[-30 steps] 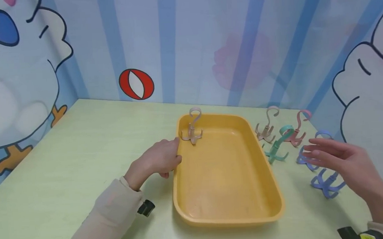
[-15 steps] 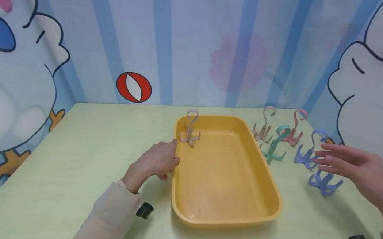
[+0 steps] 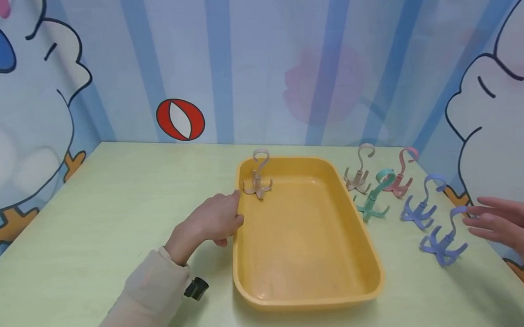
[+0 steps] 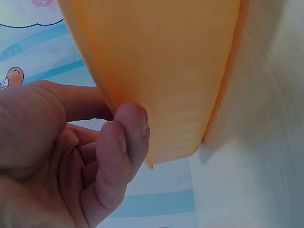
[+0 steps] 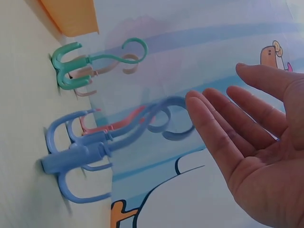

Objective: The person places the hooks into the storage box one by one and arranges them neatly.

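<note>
Trouble, as I judge it from my remote seat, would start at the near blue hook (image 3: 444, 246), standing close to the bench's (image 3: 113, 232) right edge: a careless brush on its curl could tip it or shove it into the far blue hook (image 3: 417, 214). The green hook (image 3: 370, 202), pink hook (image 3: 398, 183) and loose beige hook (image 3: 357, 178) crowd toward the far right corner, so prongs might tangle. A tug from the left hand (image 3: 209, 219), which pinches the left rim of the yellow tray (image 3: 303, 241), could topple the inner beige hook (image 3: 257, 184) standing at that tray's far left corner. My right hand (image 3: 522, 227) is wide and holds nothing, fingers straight beside the curl; I cannot tell whether they touch. Since half a second ago, it has shifted toward the right edge, baring that curl; the hooks look unmoved.
</note>
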`<state>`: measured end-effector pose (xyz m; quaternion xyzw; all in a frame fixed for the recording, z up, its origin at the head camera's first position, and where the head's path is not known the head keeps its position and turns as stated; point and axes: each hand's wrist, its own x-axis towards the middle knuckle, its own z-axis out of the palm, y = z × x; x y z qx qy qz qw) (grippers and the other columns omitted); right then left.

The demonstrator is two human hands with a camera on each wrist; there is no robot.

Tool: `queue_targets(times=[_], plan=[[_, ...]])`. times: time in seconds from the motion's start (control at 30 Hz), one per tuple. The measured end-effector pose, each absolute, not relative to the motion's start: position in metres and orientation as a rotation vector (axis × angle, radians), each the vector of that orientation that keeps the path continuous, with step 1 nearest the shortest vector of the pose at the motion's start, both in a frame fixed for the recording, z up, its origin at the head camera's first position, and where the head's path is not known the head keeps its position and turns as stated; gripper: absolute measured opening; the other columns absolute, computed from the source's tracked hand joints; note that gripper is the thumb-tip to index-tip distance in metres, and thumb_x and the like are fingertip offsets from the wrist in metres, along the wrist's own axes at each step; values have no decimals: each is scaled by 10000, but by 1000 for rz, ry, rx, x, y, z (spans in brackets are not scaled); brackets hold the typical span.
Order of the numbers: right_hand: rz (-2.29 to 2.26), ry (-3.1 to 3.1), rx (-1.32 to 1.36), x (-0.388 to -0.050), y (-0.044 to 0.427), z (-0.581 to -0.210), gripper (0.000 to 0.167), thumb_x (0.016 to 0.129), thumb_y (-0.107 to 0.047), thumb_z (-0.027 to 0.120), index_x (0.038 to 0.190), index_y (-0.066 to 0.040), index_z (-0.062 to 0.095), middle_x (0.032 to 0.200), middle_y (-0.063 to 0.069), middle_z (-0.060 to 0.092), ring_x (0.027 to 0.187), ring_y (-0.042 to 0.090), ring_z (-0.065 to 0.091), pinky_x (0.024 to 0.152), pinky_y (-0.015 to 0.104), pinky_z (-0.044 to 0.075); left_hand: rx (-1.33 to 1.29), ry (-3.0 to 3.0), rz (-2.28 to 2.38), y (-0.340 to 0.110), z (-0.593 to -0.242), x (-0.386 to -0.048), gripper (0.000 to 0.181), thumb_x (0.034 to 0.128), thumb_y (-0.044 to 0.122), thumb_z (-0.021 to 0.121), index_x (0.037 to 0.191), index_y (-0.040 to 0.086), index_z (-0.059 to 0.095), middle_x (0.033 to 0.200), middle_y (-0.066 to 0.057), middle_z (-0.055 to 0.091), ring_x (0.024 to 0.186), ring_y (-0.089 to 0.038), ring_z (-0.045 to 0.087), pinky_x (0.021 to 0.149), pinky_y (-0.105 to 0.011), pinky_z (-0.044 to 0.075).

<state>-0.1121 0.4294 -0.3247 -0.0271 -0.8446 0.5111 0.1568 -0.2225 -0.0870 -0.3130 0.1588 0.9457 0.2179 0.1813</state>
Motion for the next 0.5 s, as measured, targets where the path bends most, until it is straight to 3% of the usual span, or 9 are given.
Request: queue_targets(times=[0.13, 0.5], plan=[[1461, -2340, -2, -111, 438, -328, 389, 1085, -66, 560, 1432, -227, 627, 1101, -311, 709, 877, -105, 726, 685, 110, 571, 450, 2667, 624, -88, -314, -222, 523, 1077, 132, 495, 1565, -8, 369, 910, -108, 636, 530, -192, 670, 531, -273, 569], [1177, -2417, -108, -112, 451, -335, 423, 1112, -141, 527, 1529, -207, 547, 1064, -414, 614, 861, -199, 660, 677, 55, 521, 491, 2685, 618, -89, -316, -223, 600, 1072, 123, 490, 1618, -39, 303, 861, -112, 647, 495, -171, 670, 503, -277, 564]])
